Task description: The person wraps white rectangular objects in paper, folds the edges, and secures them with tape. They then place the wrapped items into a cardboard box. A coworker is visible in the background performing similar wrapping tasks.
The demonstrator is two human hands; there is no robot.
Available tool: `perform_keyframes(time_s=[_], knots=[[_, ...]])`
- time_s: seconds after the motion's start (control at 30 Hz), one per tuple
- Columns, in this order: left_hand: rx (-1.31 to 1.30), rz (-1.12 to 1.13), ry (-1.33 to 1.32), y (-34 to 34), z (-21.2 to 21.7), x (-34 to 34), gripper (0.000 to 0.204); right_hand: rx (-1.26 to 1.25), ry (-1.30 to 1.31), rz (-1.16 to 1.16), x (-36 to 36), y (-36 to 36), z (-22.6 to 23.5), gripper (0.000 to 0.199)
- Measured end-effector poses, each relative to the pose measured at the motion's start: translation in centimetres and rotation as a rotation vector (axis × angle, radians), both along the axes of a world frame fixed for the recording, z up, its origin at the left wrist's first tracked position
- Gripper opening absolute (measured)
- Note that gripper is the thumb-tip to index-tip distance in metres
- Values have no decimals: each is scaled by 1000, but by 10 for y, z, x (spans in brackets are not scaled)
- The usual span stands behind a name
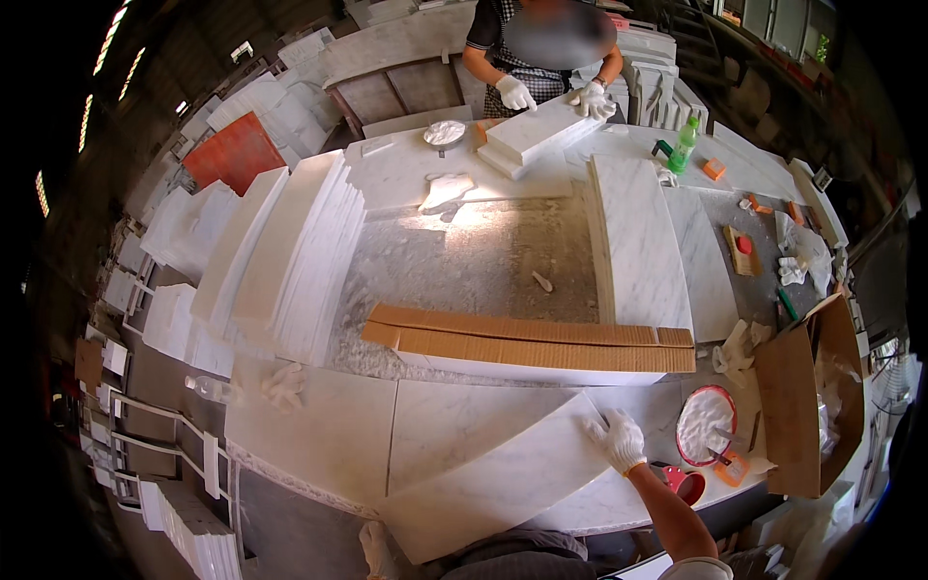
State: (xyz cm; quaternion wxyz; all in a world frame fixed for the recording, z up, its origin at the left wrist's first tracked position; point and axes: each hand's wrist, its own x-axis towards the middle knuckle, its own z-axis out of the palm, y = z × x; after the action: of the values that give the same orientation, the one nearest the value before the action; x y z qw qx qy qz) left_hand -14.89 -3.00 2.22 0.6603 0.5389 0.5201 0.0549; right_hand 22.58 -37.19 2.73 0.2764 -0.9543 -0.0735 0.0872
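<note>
A long pale marble slab (493,469) lies diagonally over the near worktop, its lower left corner reaching past the front edge. At its far right end, my right hand (616,440), in a white knitted glove, is closed over the edge, fingers on the top face. A thin dark line shows by those fingers; I cannot make out what it is. My left hand (375,549), also gloved, is beside the slab's lower left end, with its fingers mostly hidden. Right of my right hand are a red-rimmed bowl of white paste (706,418) and a red cup-shaped thing (685,486).
Corrugated cardboard (532,340) covers a white piece beyond the slab. Stacked white slabs (290,251) stand left, marble slabs (638,242) right. An open cardboard box (788,396) is at the right. Across the table, a co-worker's gloved hands (592,100) touch white blocks (541,133).
</note>
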Motion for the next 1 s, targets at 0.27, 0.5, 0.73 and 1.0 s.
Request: perform_keyframes(time_s=[0.27,0.5,0.73,1.0], knots=[[-351,-103,-24,-28,4,47,42,-18,62,-10,1,-5,-2,53],[-360,-131,37,-21,5,45,43,-19,128,-30,4,-4,3,61],[-376,-225,99,-5,6,50,43,38,203,-65,-1,-13,-5,67],[-355,-317,88,20,18,70,44,122,492,-26,15,-16,17,85]])
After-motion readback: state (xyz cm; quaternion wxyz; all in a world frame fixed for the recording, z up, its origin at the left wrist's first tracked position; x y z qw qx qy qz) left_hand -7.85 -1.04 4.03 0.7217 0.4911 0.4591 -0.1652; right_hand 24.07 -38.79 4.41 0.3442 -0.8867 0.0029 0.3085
